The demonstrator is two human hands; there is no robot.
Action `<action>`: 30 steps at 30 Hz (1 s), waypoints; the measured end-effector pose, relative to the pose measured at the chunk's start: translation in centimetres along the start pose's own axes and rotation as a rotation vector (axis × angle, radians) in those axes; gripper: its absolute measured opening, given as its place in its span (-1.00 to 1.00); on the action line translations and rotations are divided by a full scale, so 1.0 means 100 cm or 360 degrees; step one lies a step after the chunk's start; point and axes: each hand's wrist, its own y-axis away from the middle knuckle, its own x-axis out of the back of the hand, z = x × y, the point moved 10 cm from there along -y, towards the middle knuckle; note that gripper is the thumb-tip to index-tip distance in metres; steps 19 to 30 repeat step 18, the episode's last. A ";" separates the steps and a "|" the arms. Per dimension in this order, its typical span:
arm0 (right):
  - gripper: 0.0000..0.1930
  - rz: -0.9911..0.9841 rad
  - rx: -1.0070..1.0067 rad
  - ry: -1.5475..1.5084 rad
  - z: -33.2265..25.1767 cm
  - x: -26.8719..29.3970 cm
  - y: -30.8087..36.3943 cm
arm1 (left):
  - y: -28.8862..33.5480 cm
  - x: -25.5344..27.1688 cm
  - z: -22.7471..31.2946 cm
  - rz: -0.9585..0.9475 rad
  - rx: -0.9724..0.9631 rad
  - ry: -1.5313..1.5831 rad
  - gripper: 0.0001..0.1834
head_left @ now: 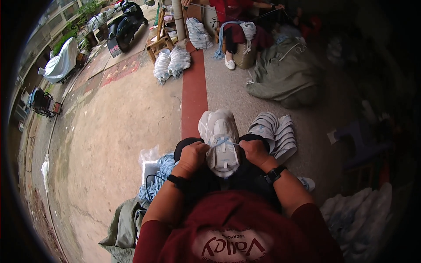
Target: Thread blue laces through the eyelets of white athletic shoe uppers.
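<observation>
Between my knees rests a stack of white and grey shoe uppers (218, 125), nested together. On the nearest upper, a light blue shoelace (225, 141) crosses over the opening. My left hand (194, 156) is closed at the left side of the upper, its fingers pinched around one end of the lace. Opposite it, my right hand (255, 152) pinches the other end, with a short stretch of lace showing taut toward the upper. Both fingertips are partly hidden.
Right of my knees lies another row of shoe uppers (274, 135). A bundle of blue laces (160, 177) is by my left leg, above a grey-green cloth (123, 230). Ahead, a co-worker in a red shirt (230, 9) sits behind a large green sack (289, 76). More uppers (179, 61) lie near a chair.
</observation>
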 end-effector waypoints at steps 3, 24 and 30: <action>-0.94 0.0139 -0.0058 -0.0152 0.021 0.009 0.007 | 0.014 0.007 -0.047 -0.0011 0.0354 0.0227 -0.94; -0.80 0.0162 -0.1129 0.0274 0.258 0.211 0.306 | 0.300 0.205 -0.258 0.0391 0.1475 0.0798 -0.96; -0.80 0.0162 -0.1129 0.0274 0.258 0.211 0.306 | 0.300 0.205 -0.258 0.0391 0.1475 0.0798 -0.96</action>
